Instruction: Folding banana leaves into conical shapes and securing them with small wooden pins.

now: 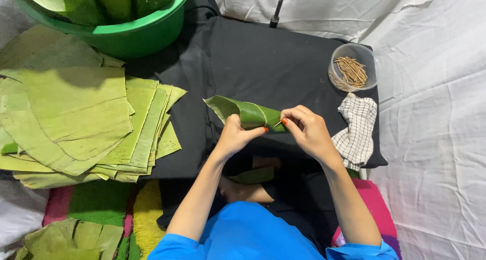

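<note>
— What have the hands got?

— A banana leaf rolled into a cone point(246, 113), held over the black cloth point(253, 57) in the middle of the scene. The left hand point(235, 136) is wrapped around the cone's narrow part, fingers closed on it from below. The right hand point(309, 131) is at the cone's right end, its thumb and fingertips pinched on a thin stick point(278, 123) whose tip touches the leaf there. It looks as if the stick goes into the fold, though it is too small to be sure.

— And around them?

— To the left lies a pile of flat leaf sheets point(76, 123). Far left stands a green tub point(147, 34) with rolled leaves in it. Far right, on the black cloth, a small clear bowl point(354, 67) holds more thin sticks, and a checked cloth point(357, 131) lies just near of it, beside the right hand. Another folded leaf piece point(253, 175) rests in the person's lap.
</note>
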